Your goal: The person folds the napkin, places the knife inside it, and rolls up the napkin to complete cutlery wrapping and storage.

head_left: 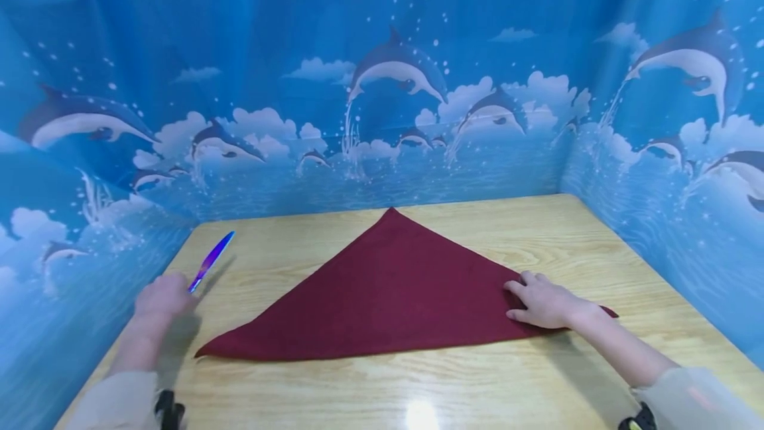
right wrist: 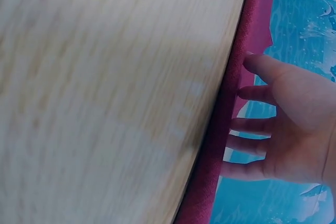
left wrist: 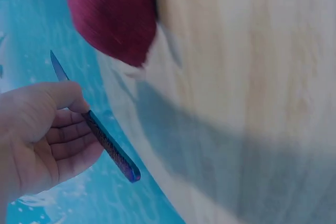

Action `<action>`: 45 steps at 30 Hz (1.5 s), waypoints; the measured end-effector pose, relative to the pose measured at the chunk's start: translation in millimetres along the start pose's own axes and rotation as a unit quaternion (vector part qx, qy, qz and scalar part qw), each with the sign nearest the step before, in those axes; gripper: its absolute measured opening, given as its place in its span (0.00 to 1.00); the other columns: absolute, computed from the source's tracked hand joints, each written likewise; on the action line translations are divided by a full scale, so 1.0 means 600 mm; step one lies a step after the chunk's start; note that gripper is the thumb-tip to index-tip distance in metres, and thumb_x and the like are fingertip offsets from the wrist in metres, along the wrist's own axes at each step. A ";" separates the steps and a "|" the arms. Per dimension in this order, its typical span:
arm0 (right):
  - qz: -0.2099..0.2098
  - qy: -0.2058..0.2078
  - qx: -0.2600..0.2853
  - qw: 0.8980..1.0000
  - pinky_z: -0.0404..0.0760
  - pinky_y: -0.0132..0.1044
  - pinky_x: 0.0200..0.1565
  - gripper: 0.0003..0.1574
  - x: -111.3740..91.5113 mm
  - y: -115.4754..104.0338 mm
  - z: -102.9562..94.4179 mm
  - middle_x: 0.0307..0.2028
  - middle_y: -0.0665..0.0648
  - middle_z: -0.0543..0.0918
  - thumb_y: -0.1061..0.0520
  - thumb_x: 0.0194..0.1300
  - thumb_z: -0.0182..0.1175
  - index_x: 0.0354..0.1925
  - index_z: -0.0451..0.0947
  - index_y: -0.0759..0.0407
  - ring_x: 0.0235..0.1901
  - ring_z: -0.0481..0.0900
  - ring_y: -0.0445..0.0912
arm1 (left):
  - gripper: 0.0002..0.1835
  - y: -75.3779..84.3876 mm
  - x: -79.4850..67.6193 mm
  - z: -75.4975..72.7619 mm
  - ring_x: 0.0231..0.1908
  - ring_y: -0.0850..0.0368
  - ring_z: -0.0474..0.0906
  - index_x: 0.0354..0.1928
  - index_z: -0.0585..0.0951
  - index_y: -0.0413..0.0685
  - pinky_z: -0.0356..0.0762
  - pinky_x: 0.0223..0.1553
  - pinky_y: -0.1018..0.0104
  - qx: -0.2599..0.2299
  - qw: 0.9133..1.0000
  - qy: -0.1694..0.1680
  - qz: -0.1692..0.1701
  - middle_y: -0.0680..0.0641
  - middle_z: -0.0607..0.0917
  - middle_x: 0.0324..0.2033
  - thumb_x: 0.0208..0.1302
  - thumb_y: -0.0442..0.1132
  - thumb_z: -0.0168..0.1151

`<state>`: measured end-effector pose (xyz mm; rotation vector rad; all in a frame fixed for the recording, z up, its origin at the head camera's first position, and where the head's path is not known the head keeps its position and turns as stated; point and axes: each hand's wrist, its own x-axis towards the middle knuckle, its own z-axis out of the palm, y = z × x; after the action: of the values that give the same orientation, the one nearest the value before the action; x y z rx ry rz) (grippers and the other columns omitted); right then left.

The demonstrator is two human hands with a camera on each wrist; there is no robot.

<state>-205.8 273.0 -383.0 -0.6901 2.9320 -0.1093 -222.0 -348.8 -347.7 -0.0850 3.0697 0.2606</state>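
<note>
A dark red cloth (head_left: 382, 290) lies on the table as a wide triangle, its peak at the back and its long edge toward me. On the left, my left hand (head_left: 164, 296) grips a knife (head_left: 211, 261) with a shiny blue-purple blade, held above the tabletop. The left wrist view shows its patterned handle (left wrist: 113, 148) between thumb and curled fingers, beside a corner of the cloth (left wrist: 115, 19). My right hand (head_left: 543, 300) rests on the right part of the cloth with spread fingers. In the right wrist view, its fingertips touch the cloth near the folded edge (right wrist: 223, 108).
The light wooden table (head_left: 286, 390) runs back to a blue curtain (head_left: 268, 85) printed with dolphins and clouds, which encloses the back and both sides. Dark straps show at both wrists.
</note>
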 end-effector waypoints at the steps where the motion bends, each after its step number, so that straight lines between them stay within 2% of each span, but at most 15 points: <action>1: 0.000 0.000 -0.001 1.000 0.73 0.57 0.45 0.34 0.001 0.000 0.001 0.47 0.67 0.71 0.45 0.59 0.62 0.56 0.71 0.66 0.46 0.71 0.63 | 0.11 0.007 0.000 -0.002 0.23 0.45 0.71 0.21 0.72 0.41 0.70 0.25 0.50 -0.002 1.000 0.001 0.003 0.42 0.74 0.20 0.53 0.40 0.59; 6: 0.001 0.003 0.001 1.000 0.74 0.57 0.44 0.34 0.004 0.000 0.004 0.47 0.66 0.71 0.43 0.60 0.61 0.55 0.71 0.65 0.48 0.70 0.62 | 0.10 0.050 0.001 -0.011 0.19 0.52 0.65 0.18 0.71 0.44 0.63 0.20 0.60 -0.020 0.999 0.019 0.026 0.48 0.69 0.16 0.50 0.38 0.58; 12: -0.001 0.015 -0.010 1.000 0.75 0.55 0.43 0.32 0.005 -0.002 0.007 0.48 0.66 0.71 0.42 0.61 0.60 0.53 0.72 0.64 0.47 0.71 0.60 | 0.07 0.116 0.005 -0.015 0.17 0.56 0.64 0.18 0.75 0.44 0.61 0.19 0.63 -0.018 0.995 0.029 0.098 0.51 0.70 0.14 0.50 0.35 0.58; 17: -0.006 0.032 -0.034 0.999 0.76 0.54 0.41 0.31 0.011 -0.008 0.010 0.47 0.66 0.72 0.42 0.61 0.59 0.53 0.72 0.64 0.46 0.72 0.60 | 0.06 0.178 0.007 -0.009 0.17 0.56 0.65 0.18 0.75 0.44 0.63 0.19 0.62 0.001 0.986 0.044 0.160 0.51 0.72 0.14 0.48 0.34 0.59; 22: -0.009 0.068 -0.095 0.993 0.78 0.53 0.35 0.31 0.027 -0.011 0.017 0.43 0.64 0.74 0.41 0.62 0.57 0.52 0.73 0.64 0.42 0.75 0.59 | 0.06 0.236 0.002 0.000 0.17 0.56 0.65 0.18 0.74 0.45 0.64 0.19 0.63 0.018 0.975 0.053 0.213 0.51 0.72 0.14 0.47 0.32 0.60; 25: -0.006 0.090 -0.121 0.989 0.78 0.52 0.33 0.30 0.039 -0.011 0.023 0.42 0.65 0.74 0.41 0.63 0.57 0.50 0.73 0.64 0.40 0.76 0.59 | 0.07 0.266 -0.002 0.012 0.17 0.58 0.64 0.17 0.73 0.46 0.64 0.19 0.64 0.030 0.967 0.069 0.245 0.52 0.71 0.14 0.46 0.31 0.60; 28: 0.001 0.110 -0.135 0.985 0.79 0.52 0.30 0.28 0.048 -0.011 0.032 0.42 0.67 0.74 0.41 0.63 0.57 0.47 0.73 0.64 0.38 0.75 0.59 | 0.08 0.294 -0.007 0.027 0.16 0.58 0.63 0.16 0.73 0.46 0.64 0.18 0.65 0.028 0.960 0.070 0.268 0.52 0.71 0.14 0.45 0.30 0.61; 32: 0.008 0.140 -0.157 0.978 0.77 0.49 0.24 0.26 0.055 -0.016 0.048 0.40 0.66 0.72 0.42 0.63 0.56 0.43 0.72 0.64 0.35 0.74 0.58 | 0.09 0.323 -0.015 0.049 0.17 0.59 0.64 0.16 0.73 0.47 0.65 0.18 0.65 0.027 0.955 0.057 0.288 0.53 0.72 0.14 0.45 0.30 0.61; 33: 0.004 0.158 -0.165 0.973 0.77 0.48 0.22 0.29 0.059 -0.012 0.057 0.39 0.65 0.72 0.38 0.66 0.50 0.42 0.72 0.63 0.35 0.73 0.57 | 0.09 0.330 -0.017 0.053 0.17 0.59 0.64 0.16 0.73 0.47 0.65 0.19 0.65 0.028 0.955 0.052 0.291 0.53 0.71 0.14 0.45 0.30 0.62; 36: 0.006 0.174 -0.179 0.968 0.76 0.48 0.21 0.29 0.061 -0.015 0.061 0.37 0.64 0.73 0.38 0.66 0.50 0.42 0.73 0.64 0.34 0.74 0.57 | 0.09 0.348 -0.020 0.061 0.18 0.60 0.64 0.17 0.74 0.48 0.65 0.20 0.65 0.029 0.954 0.038 0.295 0.54 0.71 0.14 0.48 0.31 0.62; 39: 0.001 0.178 -0.189 0.966 0.77 0.48 0.25 0.29 0.062 -0.016 0.060 0.37 0.63 0.73 0.38 0.67 0.50 0.43 0.75 0.63 0.37 0.74 0.56 | 0.11 0.360 -0.022 0.066 0.18 0.60 0.64 0.16 0.73 0.49 0.65 0.21 0.65 0.030 0.951 0.032 0.306 0.54 0.70 0.14 0.49 0.31 0.62; 40: 0.004 0.165 -0.187 0.968 0.77 0.49 0.28 0.26 0.059 -0.021 0.054 0.38 0.63 0.73 0.42 0.64 0.56 0.44 0.75 0.64 0.39 0.74 0.57 | 0.11 0.362 -0.021 0.069 0.18 0.60 0.64 0.15 0.72 0.50 0.64 0.21 0.65 0.033 0.949 0.034 0.313 0.55 0.70 0.14 0.49 0.30 0.61; 41: 0.000 0.163 -0.187 0.969 0.77 0.49 0.30 0.26 0.060 -0.020 0.053 0.39 0.63 0.73 0.42 0.64 0.56 0.45 0.75 0.63 0.40 0.74 0.56 | 0.12 0.364 -0.021 0.072 0.18 0.60 0.63 0.15 0.71 0.50 0.64 0.20 0.65 0.036 0.946 0.039 0.321 0.55 0.69 0.13 0.48 0.30 0.61; 45: -0.044 0.165 -0.182 0.968 0.78 0.49 0.34 0.27 0.062 -0.012 0.052 0.42 0.63 0.74 0.43 0.63 0.56 0.49 0.75 0.63 0.44 0.74 0.56 | 0.15 0.366 -0.022 0.082 0.16 0.61 0.61 0.13 0.68 0.51 0.63 0.19 0.65 0.037 0.938 0.041 0.341 0.55 0.67 0.12 0.47 0.29 0.60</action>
<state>-231.1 248.8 -417.4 -0.9342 3.2770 0.3509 -219.1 -123.8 -358.9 1.0043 3.0577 0.1647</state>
